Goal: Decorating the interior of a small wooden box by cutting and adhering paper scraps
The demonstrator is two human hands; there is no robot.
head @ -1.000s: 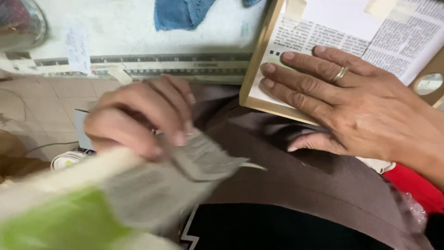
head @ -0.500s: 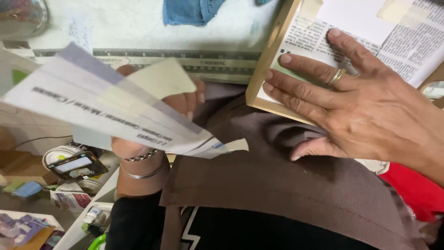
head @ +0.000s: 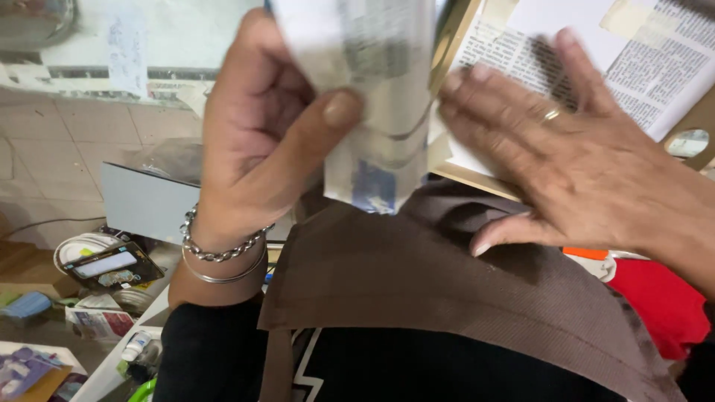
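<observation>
Two hands fill the head view, and a blurred, folded sheet of pale printed paper [head: 376, 97] stands upright between them. The paper sits in the left hand [head: 257, 141], rising past the top edge of the view above it and ending in a blue patch just below the thumb. That hand is closed around the sheet, its thumb pressed across the front and the fingers behind, hidden. Two silver bracelets [head: 220, 257], one a chain and one a plain bangle, circle the wrist below it.

Just to the right of the paper, the right hand [head: 566, 156] lies flat and spread, grasping nothing, its fingers resting on an open page of small black print [head: 640, 59]. A gold ring [head: 551, 114] shows on one finger. The page sits on a tan wooden board [head: 477, 179] whose edge runs under the fingertips, the nearest of which come close to the held paper; whether they touch it cannot be told.

Below both hands spreads a piece of brown ribbed fabric [head: 432, 290]. Under the right wrist lies something red [head: 663, 305]. Down and left of the left wrist, a small dark rectangular packet [head: 112, 266] with a light panel rests on a white round container, among other small colourful packages.
</observation>
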